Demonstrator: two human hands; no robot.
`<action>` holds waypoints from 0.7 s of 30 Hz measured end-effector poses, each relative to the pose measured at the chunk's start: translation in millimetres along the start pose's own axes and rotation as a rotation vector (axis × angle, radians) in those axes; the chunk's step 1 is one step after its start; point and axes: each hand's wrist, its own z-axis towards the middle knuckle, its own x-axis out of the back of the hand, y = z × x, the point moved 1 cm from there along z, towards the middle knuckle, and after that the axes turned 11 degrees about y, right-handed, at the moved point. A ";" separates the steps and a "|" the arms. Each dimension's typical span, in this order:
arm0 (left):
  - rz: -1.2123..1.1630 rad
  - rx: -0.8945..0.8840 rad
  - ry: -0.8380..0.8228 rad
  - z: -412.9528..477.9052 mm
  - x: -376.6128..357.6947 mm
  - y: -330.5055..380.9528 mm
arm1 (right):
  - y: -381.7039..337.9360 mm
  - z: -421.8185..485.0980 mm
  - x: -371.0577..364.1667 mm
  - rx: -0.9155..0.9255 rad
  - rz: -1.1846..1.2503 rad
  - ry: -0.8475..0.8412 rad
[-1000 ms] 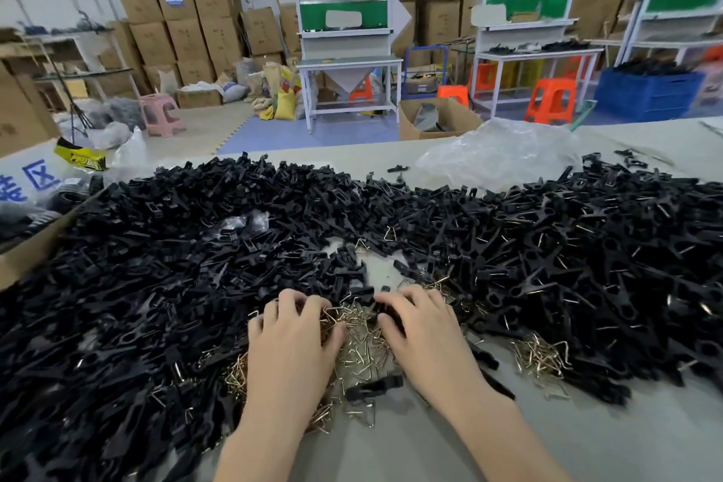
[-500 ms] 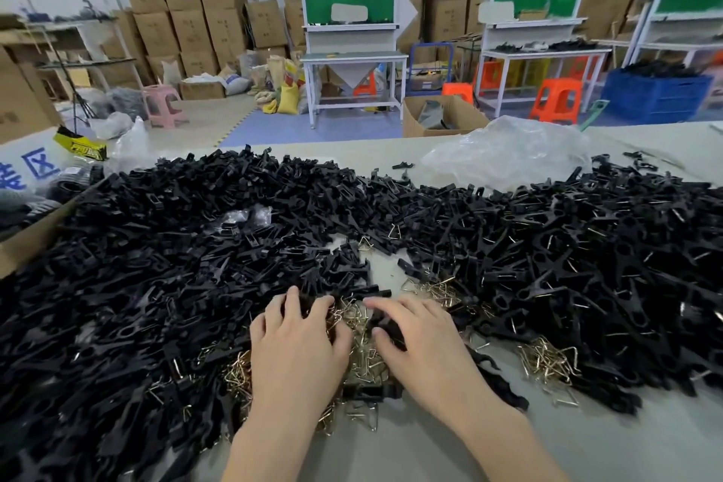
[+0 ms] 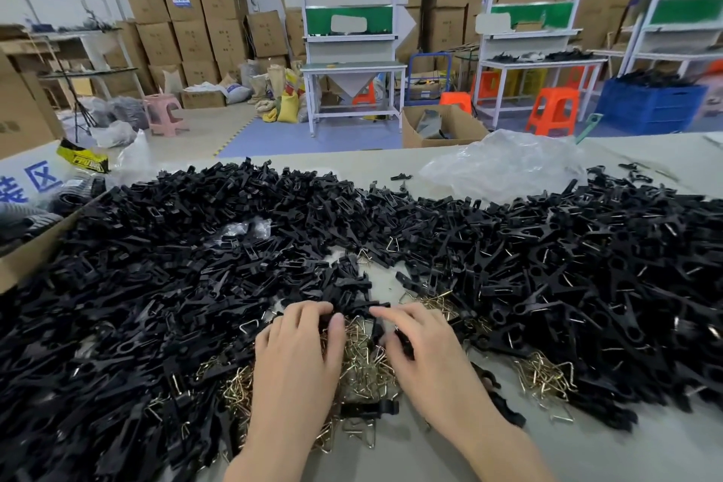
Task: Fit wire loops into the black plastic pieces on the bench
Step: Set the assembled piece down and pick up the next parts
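Right now both hands lie palm down on the heap of wire loops point(image 3: 364, 364). The left hand point(image 3: 297, 360) curls its fingers into the loops; whether it grasps any I cannot tell. The right hand point(image 3: 428, 356) pinches a black piece point(image 3: 403, 340) under its thumb at the heap's far edge. Loose black plastic pieces point(image 3: 156, 286) are banked left, right and beyond this heap on the bench point(image 3: 626, 454)

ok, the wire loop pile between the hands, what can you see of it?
The wire loop pile is a tangled heap of thin bent loops, brassy metal by the look, lying loose on the grey bench close in front of the person. Black plastic pieces ring it and one lies across its near side. The left hand and right hand rest on it and hide part; the right pinches a black piece.
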 end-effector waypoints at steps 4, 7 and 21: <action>-0.126 0.053 0.134 1.2 8.6 8.3 | -6.4 -0.5 -6.7 0.053 -0.191 -0.035; -0.238 0.096 0.175 1.3 9.3 8.6 | -8.4 0.4 -11.6 0.032 -0.190 -0.039; -0.483 0.097 0.154 -2.4 15.0 17.8 | -24.4 10.6 21.2 -0.579 0.967 0.102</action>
